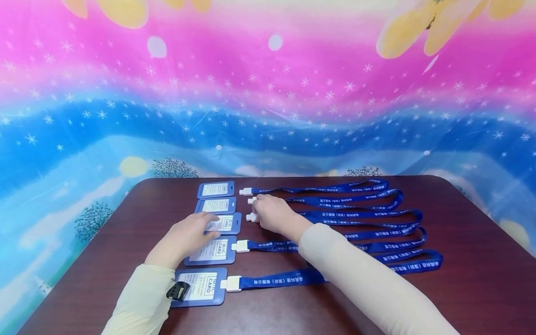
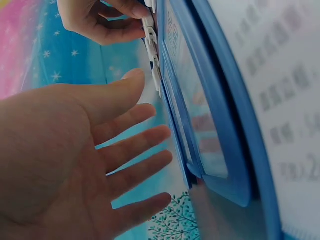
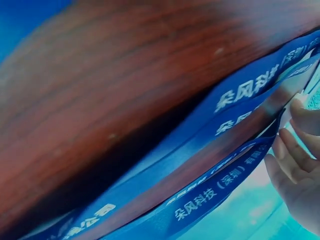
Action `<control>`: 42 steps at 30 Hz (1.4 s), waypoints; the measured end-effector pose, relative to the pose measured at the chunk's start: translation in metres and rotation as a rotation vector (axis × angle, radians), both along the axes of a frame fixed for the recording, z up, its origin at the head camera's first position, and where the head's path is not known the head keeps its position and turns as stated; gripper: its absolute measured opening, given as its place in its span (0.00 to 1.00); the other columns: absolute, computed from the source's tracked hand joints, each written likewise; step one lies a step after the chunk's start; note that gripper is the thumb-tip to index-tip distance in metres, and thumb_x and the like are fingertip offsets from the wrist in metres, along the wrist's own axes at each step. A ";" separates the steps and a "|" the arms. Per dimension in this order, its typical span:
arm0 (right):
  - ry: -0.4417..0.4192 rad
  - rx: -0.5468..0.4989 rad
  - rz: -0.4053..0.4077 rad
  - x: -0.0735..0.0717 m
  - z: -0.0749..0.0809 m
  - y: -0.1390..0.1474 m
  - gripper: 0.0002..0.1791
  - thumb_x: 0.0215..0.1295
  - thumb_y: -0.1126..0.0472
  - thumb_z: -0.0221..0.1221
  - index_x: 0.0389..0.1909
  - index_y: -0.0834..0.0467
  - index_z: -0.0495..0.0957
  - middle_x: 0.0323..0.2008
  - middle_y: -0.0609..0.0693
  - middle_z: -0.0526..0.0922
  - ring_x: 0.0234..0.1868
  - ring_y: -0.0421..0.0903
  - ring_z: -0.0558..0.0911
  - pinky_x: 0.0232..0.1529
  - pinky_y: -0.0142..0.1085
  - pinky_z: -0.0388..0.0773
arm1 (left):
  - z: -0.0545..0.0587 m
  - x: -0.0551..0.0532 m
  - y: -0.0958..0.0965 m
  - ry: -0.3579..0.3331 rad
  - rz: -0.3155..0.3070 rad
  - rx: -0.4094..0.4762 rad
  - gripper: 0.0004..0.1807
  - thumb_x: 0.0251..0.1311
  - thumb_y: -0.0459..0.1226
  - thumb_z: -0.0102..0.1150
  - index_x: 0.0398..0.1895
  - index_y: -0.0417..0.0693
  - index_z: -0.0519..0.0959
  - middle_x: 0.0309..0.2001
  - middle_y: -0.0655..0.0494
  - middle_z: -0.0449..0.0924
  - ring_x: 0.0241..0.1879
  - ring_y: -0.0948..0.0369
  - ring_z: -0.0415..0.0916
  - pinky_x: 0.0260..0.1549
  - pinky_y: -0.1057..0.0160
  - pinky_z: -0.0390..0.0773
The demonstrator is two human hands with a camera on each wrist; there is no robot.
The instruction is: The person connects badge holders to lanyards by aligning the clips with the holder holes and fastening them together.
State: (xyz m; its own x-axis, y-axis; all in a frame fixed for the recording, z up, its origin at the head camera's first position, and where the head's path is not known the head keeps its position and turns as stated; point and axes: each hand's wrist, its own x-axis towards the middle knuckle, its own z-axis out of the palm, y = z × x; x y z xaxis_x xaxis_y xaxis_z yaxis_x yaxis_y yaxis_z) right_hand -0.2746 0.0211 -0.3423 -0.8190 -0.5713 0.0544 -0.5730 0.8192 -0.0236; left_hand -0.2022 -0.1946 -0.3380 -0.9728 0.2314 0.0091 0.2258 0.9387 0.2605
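Observation:
Several blue badge holders with white ID cards lie in a column on the table. My left hand [image 1: 182, 237] is over the third badge holder [image 1: 230, 224] from the back, its fingers extended and spread in the left wrist view; whether they touch it I cannot tell. To the right, my right hand [image 1: 272, 212] pinches a white lanyard clip [image 3: 286, 114], its fingertips partly hiding it. Another white clip [image 1: 251, 217] is just below those fingers. The blue lanyards [image 1: 368, 216] run rightward in long loops, printed with white characters.
At the back, a badge holder [image 1: 215, 189] lies slightly apart from its white clip [image 1: 245, 191]. The two front holders [image 1: 201, 291] meet their clips [image 1: 233, 284]. A dark brown table [image 1: 125, 260] bears everything, with a colourful cloth backdrop [image 1: 268, 93] behind.

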 end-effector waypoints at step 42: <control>0.027 -0.004 0.003 0.010 0.001 -0.021 0.06 0.63 0.54 0.68 0.36 0.52 0.88 0.33 0.45 0.82 0.34 0.42 0.77 0.43 0.36 0.80 | -0.009 -0.016 -0.015 -0.075 0.011 0.043 0.29 0.60 0.35 0.69 0.65 0.41 0.74 0.61 0.39 0.70 0.54 0.46 0.72 0.55 0.44 0.75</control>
State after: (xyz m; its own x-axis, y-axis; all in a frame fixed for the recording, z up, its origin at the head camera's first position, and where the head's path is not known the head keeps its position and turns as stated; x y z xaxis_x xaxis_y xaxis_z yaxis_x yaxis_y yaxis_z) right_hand -0.2646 -0.0004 -0.3415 -0.8154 -0.5735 0.0787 -0.5759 0.8174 -0.0111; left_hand -0.2186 -0.2093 -0.3466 -0.9737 0.2215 -0.0540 0.1936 0.9285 0.3168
